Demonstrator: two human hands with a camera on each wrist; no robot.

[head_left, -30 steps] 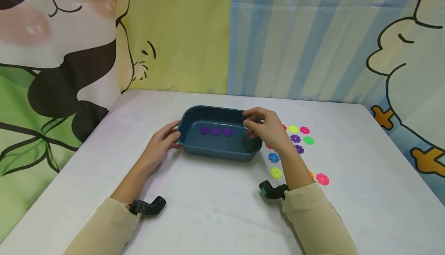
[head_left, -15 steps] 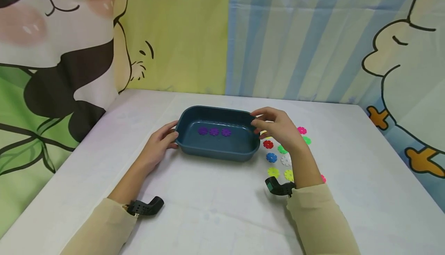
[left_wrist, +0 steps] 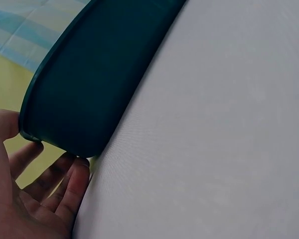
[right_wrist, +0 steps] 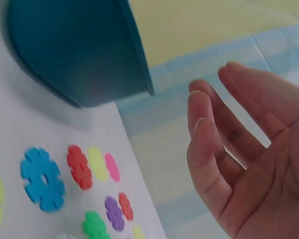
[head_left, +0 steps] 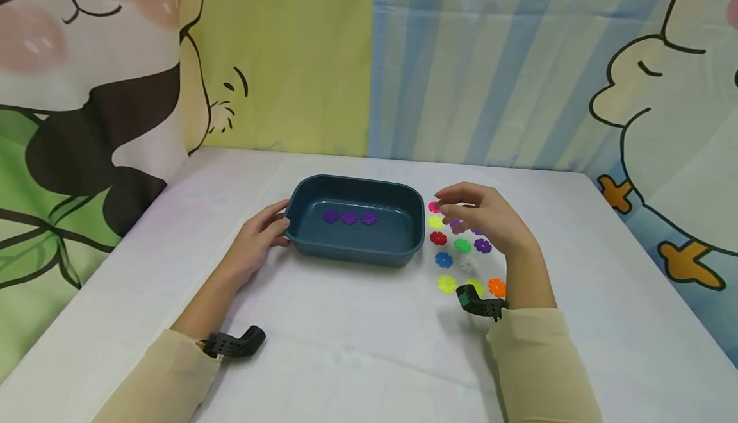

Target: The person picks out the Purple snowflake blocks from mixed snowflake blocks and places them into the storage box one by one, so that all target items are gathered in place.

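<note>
A dark teal plastic basin [head_left: 357, 253] stands on the white table with three purple flower-shaped plastic discs [head_left: 349, 218] in a row on its floor. My left hand [head_left: 256, 240] holds the basin's left end, its thumb at the rim and the fingertips against the outer wall in the left wrist view. My right hand [head_left: 490, 218] hovers just right of the basin over the loose discs, its fingers loosely bent and nothing between them. Below it lie a blue disc [right_wrist: 43, 179], a red disc [right_wrist: 79, 168] and a green disc [right_wrist: 95, 226]; my right hand and arm partly hide others.
Several more discs lie right of the basin, among them an orange disc [head_left: 497, 288] and a yellow disc [head_left: 446, 284] nearer me. The white table [head_left: 346, 359] ends at the back against a printed cloth [head_left: 288, 58]. Each wrist wears a black camera band.
My right hand has drawn back to the right, from above the basin's right end to over the loose discs. My left hand stays at the basin; the three purple discs lie inside throughout.
</note>
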